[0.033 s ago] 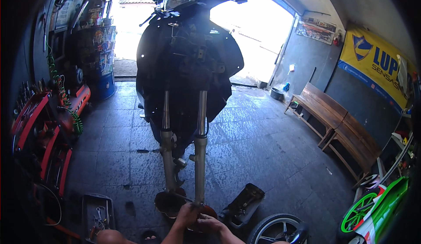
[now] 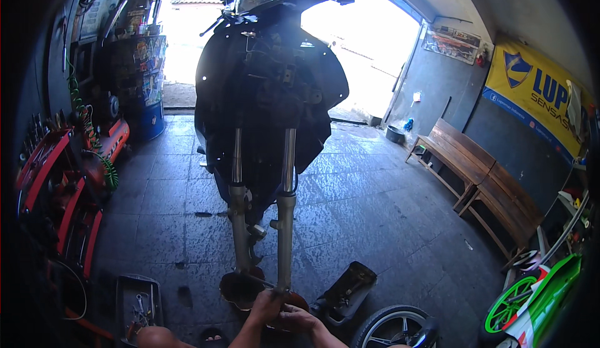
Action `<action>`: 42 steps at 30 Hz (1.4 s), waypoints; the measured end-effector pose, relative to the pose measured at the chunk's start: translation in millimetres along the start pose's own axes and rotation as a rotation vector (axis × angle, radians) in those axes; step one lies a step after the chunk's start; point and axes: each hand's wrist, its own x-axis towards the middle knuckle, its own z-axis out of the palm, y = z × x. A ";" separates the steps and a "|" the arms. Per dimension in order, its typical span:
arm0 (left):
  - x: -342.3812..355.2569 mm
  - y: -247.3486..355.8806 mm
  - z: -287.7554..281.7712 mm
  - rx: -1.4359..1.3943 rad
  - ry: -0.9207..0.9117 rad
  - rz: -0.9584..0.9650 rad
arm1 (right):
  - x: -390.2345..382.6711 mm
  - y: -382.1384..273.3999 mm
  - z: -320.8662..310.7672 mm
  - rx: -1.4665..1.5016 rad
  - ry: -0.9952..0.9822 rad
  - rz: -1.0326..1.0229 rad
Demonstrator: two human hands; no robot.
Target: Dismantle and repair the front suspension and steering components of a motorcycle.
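1. While our left hand (image 2: 267,306) curls at the foot of the fork leg (image 2: 285,245) rising above it, our right hand (image 2: 297,318) sits just beside.
2. We cannot tell what either pinches.
3. We judge the leg stiff, heavy, perhaps oily, best held low.

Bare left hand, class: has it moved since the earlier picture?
No: against the right grey metal fork leg, the bare left hand shows no visible shift, staying at its lower end.

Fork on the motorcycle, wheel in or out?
Out: no wheel sits between the fork legs; a wheel rests apart on the floor.
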 end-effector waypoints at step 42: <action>-13.1 -30.5 24.9 0.217 0.232 0.156 | 12.3 28.0 -4.4 -1.222 0.548 -0.142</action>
